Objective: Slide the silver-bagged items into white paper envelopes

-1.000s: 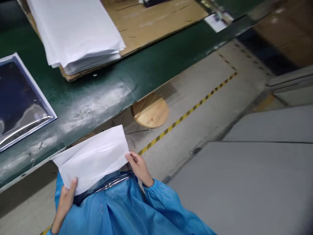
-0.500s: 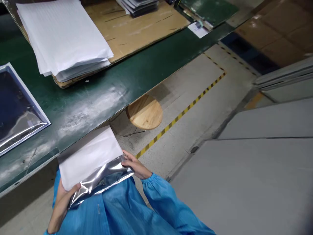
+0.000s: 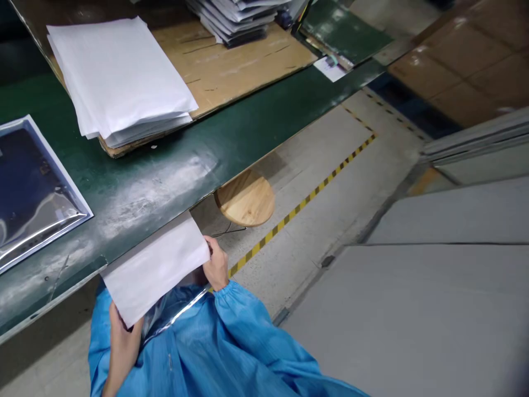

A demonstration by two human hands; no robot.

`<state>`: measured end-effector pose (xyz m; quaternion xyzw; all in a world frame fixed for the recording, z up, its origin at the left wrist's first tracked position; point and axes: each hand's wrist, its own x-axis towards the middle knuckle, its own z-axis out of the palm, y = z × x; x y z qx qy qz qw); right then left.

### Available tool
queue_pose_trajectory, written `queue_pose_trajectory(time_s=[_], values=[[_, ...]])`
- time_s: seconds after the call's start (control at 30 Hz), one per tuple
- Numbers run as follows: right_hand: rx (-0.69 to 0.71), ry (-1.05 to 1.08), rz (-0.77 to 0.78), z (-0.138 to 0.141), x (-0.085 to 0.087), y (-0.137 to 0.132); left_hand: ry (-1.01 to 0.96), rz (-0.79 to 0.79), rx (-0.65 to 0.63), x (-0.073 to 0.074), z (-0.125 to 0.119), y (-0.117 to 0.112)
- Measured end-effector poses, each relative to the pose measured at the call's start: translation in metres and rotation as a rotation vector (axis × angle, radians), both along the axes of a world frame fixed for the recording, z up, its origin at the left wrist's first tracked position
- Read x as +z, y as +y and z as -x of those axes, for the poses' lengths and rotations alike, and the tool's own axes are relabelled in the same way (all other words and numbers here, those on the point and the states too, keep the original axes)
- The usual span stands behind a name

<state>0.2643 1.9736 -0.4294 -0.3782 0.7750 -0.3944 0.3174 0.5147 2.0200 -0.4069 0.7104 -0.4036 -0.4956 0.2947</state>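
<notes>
A white paper sheet (image 3: 157, 267) is held at waist height, its far part hidden under the table's edge. My left hand (image 3: 125, 342) is closed on its near-left corner, thumb and fingers at the edge. On the opposite side, my right hand (image 3: 216, 266) grips the near-right corner. Shiny see-through film (image 3: 176, 314) with a bright silvery edge shows below the sheet, against the blue smock. Whether either hand also holds the film is hidden.
The green table (image 3: 165, 182) carries a white paper stack (image 3: 128, 77) on cardboard (image 3: 235, 60). A film-covered dark panel (image 3: 33, 187) lies left; piled packets (image 3: 237, 19) stand at the back. A round wooden stool (image 3: 246, 198) and grey panels (image 3: 413, 309) are to the right.
Both hands have shifted from the silvery film onto the white sheet's near corners. The film has dropped lower and shows less. The view has tilted slightly, so the table appears lower.
</notes>
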Motion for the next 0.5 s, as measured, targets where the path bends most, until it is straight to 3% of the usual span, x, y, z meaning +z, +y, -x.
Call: queue_pose_trajectory(time_s=[0.1, 0.27, 0.5], values=[[0.052, -0.075, 0.054, 0.012, 0.003, 0.005, 0.079, -0.097, 0.042, 0.001, 0.001, -0.004], [0.080, -0.241, 0.091, 0.011, -0.001, 0.016, 0.016, -0.094, 0.093, 0.003, 0.008, -0.013], [-0.214, -0.234, 0.041, 0.010, -0.027, 0.011, -0.029, 0.012, 0.112, 0.003, 0.020, -0.003]])
